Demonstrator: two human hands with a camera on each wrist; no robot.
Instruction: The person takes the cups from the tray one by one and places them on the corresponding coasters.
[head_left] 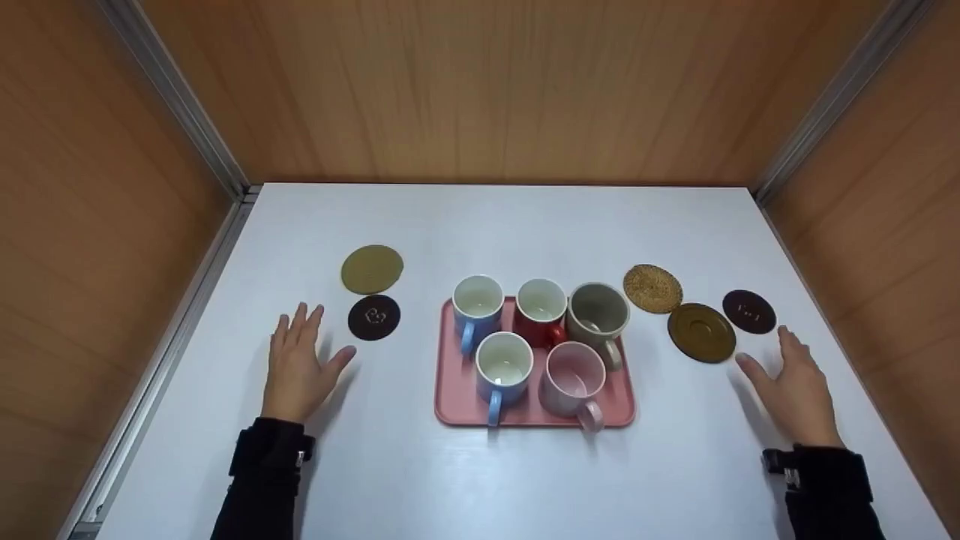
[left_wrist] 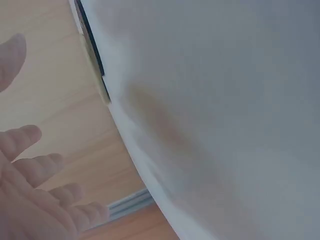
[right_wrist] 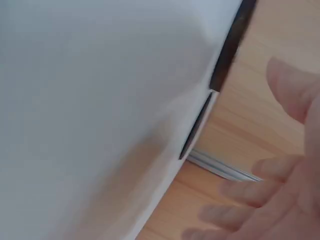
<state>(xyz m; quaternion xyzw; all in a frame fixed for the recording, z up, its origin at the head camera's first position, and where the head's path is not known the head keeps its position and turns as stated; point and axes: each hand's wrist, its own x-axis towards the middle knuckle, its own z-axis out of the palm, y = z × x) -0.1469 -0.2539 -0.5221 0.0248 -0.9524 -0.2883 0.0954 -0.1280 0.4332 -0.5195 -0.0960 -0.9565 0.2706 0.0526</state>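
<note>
My left hand (head_left: 298, 373) is held over the table's left side, fingers extended and thumb spread, holding nothing. Nearest to it lies a dark round coaster (head_left: 374, 317) with a pale design, touching or almost touching an olive-gold one (head_left: 372, 269). On the right, my right hand (head_left: 796, 394) is likewise spread and holds nothing. Close to its fingers are a dark coaster (head_left: 749, 311) and a brown round coaster (head_left: 701, 333); a woven coaster (head_left: 652, 289) lies farther off. Between the hands, a pink tray (head_left: 457, 411) carries several mugs, including a red one (head_left: 534, 331) and a pink one (head_left: 568, 396).
Two blue mugs (head_left: 491, 390) and a grey-beige mug (head_left: 576, 324) share the tray, their handles pointing toward the near side. Wood-grain panels (head_left: 480, 90) with metal edge strips (head_left: 180, 97) enclose the white table (head_left: 480, 232) at the back and both sides.
</note>
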